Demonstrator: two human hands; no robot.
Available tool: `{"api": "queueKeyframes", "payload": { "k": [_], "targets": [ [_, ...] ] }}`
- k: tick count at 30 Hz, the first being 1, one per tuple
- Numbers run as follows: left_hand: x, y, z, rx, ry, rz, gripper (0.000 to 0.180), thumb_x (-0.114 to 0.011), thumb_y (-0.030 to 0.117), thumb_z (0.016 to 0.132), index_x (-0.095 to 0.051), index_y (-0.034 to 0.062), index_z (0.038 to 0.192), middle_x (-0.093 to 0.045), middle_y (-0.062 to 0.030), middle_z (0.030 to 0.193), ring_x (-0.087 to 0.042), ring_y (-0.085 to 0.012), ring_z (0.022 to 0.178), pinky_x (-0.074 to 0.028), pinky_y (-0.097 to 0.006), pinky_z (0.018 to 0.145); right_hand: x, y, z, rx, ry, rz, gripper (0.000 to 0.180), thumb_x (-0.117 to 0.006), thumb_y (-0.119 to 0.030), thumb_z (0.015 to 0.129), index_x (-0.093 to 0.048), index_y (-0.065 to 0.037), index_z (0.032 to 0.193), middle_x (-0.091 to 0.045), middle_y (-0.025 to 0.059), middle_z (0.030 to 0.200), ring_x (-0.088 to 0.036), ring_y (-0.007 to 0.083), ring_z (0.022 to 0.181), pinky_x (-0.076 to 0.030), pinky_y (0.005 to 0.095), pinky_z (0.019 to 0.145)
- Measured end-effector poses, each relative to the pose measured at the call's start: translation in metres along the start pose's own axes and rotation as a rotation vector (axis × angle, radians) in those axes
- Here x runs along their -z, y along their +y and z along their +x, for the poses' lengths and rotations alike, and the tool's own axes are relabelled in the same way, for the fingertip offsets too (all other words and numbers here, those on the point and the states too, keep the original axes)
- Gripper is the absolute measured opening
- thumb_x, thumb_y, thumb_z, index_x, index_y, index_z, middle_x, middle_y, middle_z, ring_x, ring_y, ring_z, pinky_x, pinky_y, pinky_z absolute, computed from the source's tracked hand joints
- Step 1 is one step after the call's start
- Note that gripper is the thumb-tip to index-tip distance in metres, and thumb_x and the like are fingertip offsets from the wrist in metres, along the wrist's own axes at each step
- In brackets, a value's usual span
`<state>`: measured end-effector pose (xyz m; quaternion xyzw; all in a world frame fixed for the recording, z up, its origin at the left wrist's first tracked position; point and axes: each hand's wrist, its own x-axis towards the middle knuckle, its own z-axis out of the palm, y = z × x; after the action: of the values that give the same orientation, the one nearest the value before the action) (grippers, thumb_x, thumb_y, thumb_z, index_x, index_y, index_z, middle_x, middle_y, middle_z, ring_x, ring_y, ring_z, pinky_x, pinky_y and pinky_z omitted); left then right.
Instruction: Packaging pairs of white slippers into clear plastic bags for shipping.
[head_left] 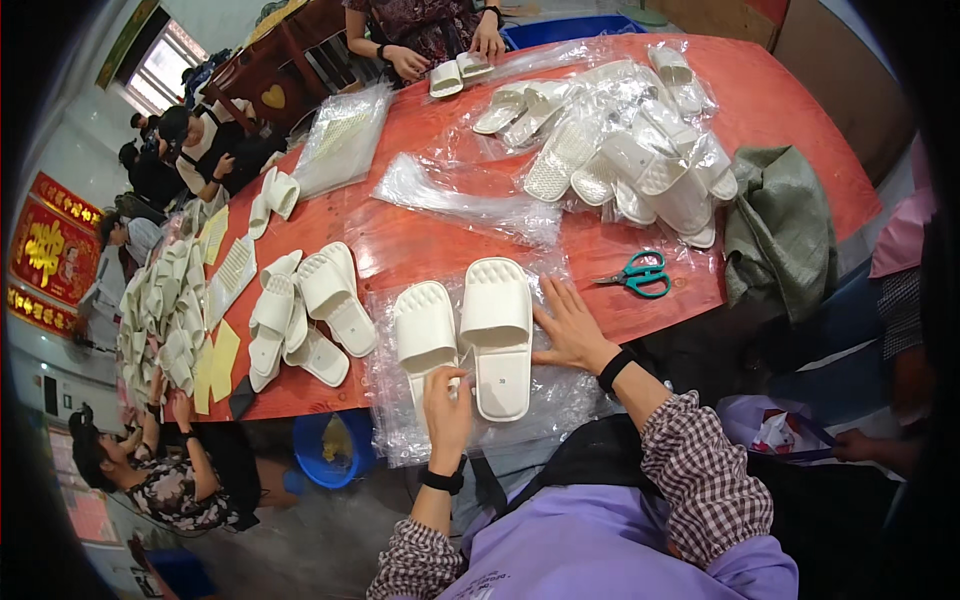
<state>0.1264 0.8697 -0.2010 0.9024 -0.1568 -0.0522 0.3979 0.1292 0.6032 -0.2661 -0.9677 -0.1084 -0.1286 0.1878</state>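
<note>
1. Pinching the heel end of the left white foam slide slipper [424, 330], the left hand [446, 400] has its fingers closed on the slipper's near edge.
2. Flat and open, the right hand [572, 325] holds nothing; its palm presses on the stack of clear plastic bags [400, 420] just right of the right white foam slide slipper [497, 335].
3. Both slippers lie side by side, soles down, toes pointing far, on the bags at the near edge of the red wooden table [420, 240].
4. Judging from this, keeping the pair aligned and heels level, with the flat hand pinning the slippery bags, would make the handling neat.
5. Teal-handled scissors [636, 273] lie to the right, apart from the right hand.
6. Loose white slippers [300, 310] sit to the left; a heap of bagged white slippers [620, 150] lies at the far right.
7. Another person's hands [445, 55] work on a pair at the far edge.
</note>
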Motion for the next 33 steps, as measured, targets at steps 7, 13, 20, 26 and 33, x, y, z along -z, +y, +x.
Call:
{"api": "queueKeyframes", "payload": {
  "k": [7,13,20,26,33],
  "targets": [
    [-0.013,0.01,0.016,-0.078,0.05,-0.072,0.047,-0.057,0.0,0.083,-0.045,0.0026,0.129,-0.052,-0.0205,0.127,-0.059,-0.0379,0.1,-0.049,-0.042,0.081,0.016,0.007,0.004,-0.002,-0.195,0.085,0.078,-0.069,-0.051,0.075,-0.044,-0.012,0.137,-0.02,0.0329,0.148,-0.017,0.0486,0.139,-0.018,0.0529,0.114],
    [-0.017,-0.005,0.014,-0.109,0.074,0.209,0.034,-0.061,0.01,0.084,-0.055,0.0028,0.117,-0.06,-0.0163,0.098,-0.06,-0.036,0.092,-0.049,-0.045,0.078,0.078,0.044,-0.009,-0.185,0.257,0.135,0.022,-0.053,0.001,0.077,-0.061,0.0,0.098,-0.06,0.0184,0.105,-0.058,0.0381,0.095,-0.047,0.0447,0.085],
    [0.021,0.0,0.008,-0.254,0.108,0.176,0.015,-0.057,0.001,0.085,-0.066,0.002,0.096,-0.06,-0.0135,0.087,-0.059,-0.0345,0.083,-0.047,-0.04,0.071,0.096,0.121,-0.058,-0.213,0.075,-0.331,0.036,-0.054,0.003,0.071,-0.057,-0.004,0.106,-0.054,0.0139,0.102,-0.051,0.0344,0.1,-0.043,0.044,0.085],
    [0.028,-0.032,0.0,-0.194,0.146,0.12,0.011,-0.06,0.002,0.082,-0.068,0.0032,0.09,-0.062,-0.0112,0.085,-0.06,-0.0314,0.083,-0.048,-0.039,0.071,0.11,0.107,-0.066,-0.165,-0.032,-0.346,0.032,-0.068,-0.02,0.07,-0.053,-0.002,0.092,-0.058,0.0178,0.094,-0.056,0.0375,0.091,-0.046,0.0461,0.073],
    [0.025,-0.03,-0.003,-0.126,0.158,-0.063,0.008,-0.061,0.004,0.085,-0.068,0.0042,0.089,-0.065,-0.0094,0.088,-0.063,-0.0294,0.079,-0.05,-0.036,0.068,0.128,0.081,-0.089,-0.51,-0.136,0.331,0.032,-0.067,-0.011,0.074,-0.051,0.002,0.098,-0.061,0.0149,0.086,-0.062,0.0276,0.075,-0.051,0.036,0.07]
  ]
}}
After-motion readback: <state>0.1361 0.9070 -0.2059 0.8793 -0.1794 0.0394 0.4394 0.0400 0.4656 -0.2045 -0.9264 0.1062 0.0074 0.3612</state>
